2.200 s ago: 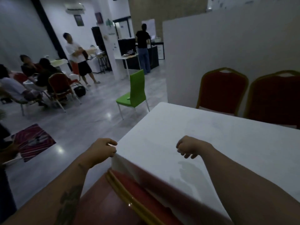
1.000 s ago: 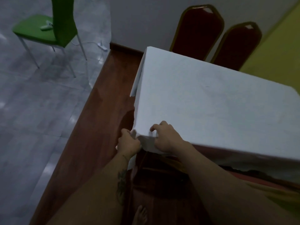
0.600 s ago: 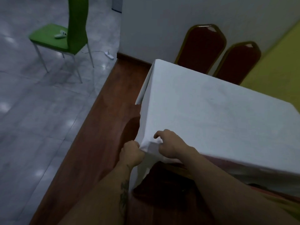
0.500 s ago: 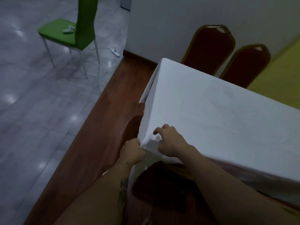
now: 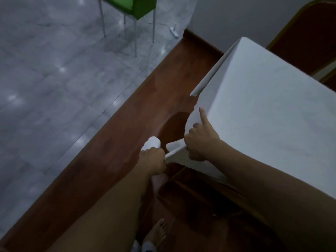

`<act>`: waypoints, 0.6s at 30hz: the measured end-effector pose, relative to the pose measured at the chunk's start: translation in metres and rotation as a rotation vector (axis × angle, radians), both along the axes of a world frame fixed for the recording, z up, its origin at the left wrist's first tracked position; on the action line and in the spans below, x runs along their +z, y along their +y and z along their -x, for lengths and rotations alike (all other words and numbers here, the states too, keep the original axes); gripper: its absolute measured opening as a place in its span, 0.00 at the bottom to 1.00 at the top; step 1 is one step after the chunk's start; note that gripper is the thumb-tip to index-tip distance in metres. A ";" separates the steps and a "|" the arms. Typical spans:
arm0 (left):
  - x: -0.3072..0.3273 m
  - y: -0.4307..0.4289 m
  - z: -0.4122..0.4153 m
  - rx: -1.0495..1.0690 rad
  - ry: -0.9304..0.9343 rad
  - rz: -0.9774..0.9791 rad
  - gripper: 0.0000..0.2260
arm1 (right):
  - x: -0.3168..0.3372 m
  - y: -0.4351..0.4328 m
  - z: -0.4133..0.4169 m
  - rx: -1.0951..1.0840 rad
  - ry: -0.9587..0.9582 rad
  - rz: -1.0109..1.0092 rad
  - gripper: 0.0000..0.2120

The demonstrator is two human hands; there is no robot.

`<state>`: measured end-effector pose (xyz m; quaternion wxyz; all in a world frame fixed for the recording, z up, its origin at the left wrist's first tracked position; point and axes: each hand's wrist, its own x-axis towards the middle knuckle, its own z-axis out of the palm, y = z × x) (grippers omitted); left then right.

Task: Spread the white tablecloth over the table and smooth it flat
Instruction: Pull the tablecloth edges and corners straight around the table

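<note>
1. White tablecloth draped over the table, top near flat; table itself hidden beneath; near-left corner loose, hanging off the edge
2. Left hand curled tight round the bunched tip of that corner, low and outboard of the table edge
3. Right hand gripping the fold just beside it, index finger straight, laid up along the side drape
4. Key relation: corner flap runs from right hand out to left hand, away from the table; left hand nearer the free tip, so next pull probably down and outward to square the corner
5. Around: wooden floor below, green chair and power strip well apart, red chair at far side, bare foot near the table base
6. Pull path unobstructed; likely risk: over-tugging drags the flat top askew
</note>
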<state>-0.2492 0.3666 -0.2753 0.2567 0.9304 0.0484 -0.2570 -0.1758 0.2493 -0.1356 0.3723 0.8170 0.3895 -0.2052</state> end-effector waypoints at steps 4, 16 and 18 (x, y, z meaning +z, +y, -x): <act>-0.023 0.015 0.015 0.069 0.093 -0.148 0.10 | -0.012 0.013 0.002 -0.025 0.050 0.065 0.10; -0.072 0.065 0.059 0.170 0.164 -0.056 0.13 | -0.070 0.040 0.027 0.041 0.279 -0.057 0.10; -0.079 0.073 0.067 0.168 0.203 -0.085 0.13 | -0.078 0.043 0.031 0.049 0.280 -0.082 0.10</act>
